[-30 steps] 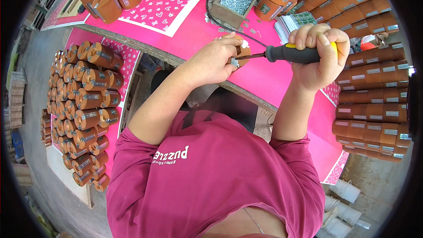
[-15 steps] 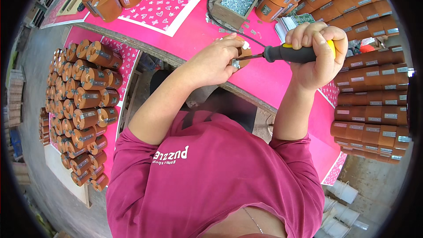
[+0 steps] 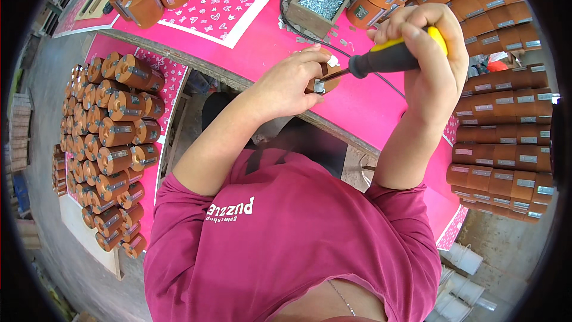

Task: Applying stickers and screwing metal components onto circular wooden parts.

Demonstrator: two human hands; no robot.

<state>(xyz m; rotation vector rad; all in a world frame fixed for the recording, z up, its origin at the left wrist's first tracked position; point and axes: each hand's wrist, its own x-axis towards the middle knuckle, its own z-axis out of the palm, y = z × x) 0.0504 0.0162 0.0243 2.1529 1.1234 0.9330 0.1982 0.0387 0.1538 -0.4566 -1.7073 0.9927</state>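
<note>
Low over the pink table (image 3: 363, 107), my left hand (image 3: 289, 80) is wrapped round a small brown wooden cylinder (image 3: 330, 83), covering most of it. A silvery metal plate (image 3: 319, 86) shows on the side facing me. My right hand (image 3: 438, 53) grips the black and yellow handle of a screwdriver (image 3: 381, 62), fingers curled over its end. The shaft slants down to the left and its tip meets the cylinder by the metal plate. Whether a screw sits under the tip is too small to tell.
A wooden box of small screws (image 3: 322, 1) stands beyond my hands, with loose metal plates around it. A black cord (image 3: 298, 31) crosses the table. Stacked brown cylinders rise at the right (image 3: 500, 113), the left (image 3: 116, 125) and the far left edge (image 3: 143, 5).
My right hand has risen and turned about the screwdriver handle, which now tilts up more steeply. The left hand and the cylinder have barely moved.
</note>
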